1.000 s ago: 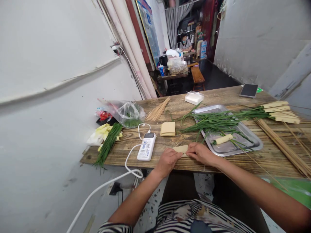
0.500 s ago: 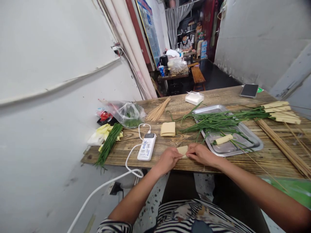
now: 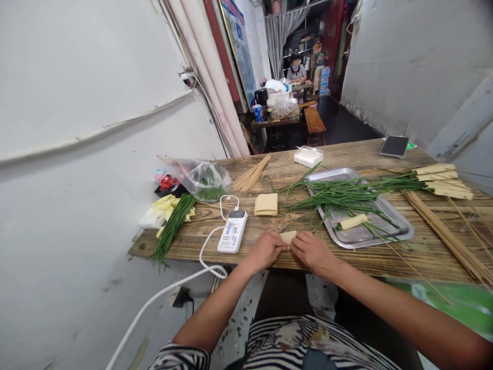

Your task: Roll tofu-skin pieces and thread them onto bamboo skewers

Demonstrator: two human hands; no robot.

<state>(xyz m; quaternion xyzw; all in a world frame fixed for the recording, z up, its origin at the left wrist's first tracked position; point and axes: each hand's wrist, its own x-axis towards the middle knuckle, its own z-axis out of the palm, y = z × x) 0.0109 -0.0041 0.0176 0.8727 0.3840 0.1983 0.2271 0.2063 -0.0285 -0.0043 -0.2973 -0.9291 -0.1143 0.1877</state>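
Observation:
A pale yellow tofu sheet point(image 3: 288, 236) lies near the front edge of the wooden table, partly hidden by my fingers. My left hand point(image 3: 267, 247) pinches its left side. On its right side my right hand point(image 3: 309, 249) is closed, fingers curled over the near part. Just beyond is a small stack of tofu sheets point(image 3: 266, 204). To the right, a metal tray point(image 3: 402, 226) bears green chives point(image 3: 342, 192) and one skewered tofu roll point(image 3: 353, 222). Several more tofu rolls point(image 3: 442, 182) with chives inside lie past the tray's right end.
A white power bank point(image 3: 233, 232) with a cable stands left of my hands, beside a chive bundle point(image 3: 174, 226) and a plastic bag point(image 3: 204, 180). Bamboo skewers point(image 3: 252, 174) lie at the back, longer sticks point(image 3: 442, 231) at right. A person point(image 3: 296, 72) sits far behind.
My right hand has shifted slightly left and its fingers have curled lower over the tofu sheet. The left hand stays pinched on it. The view has moved a little.

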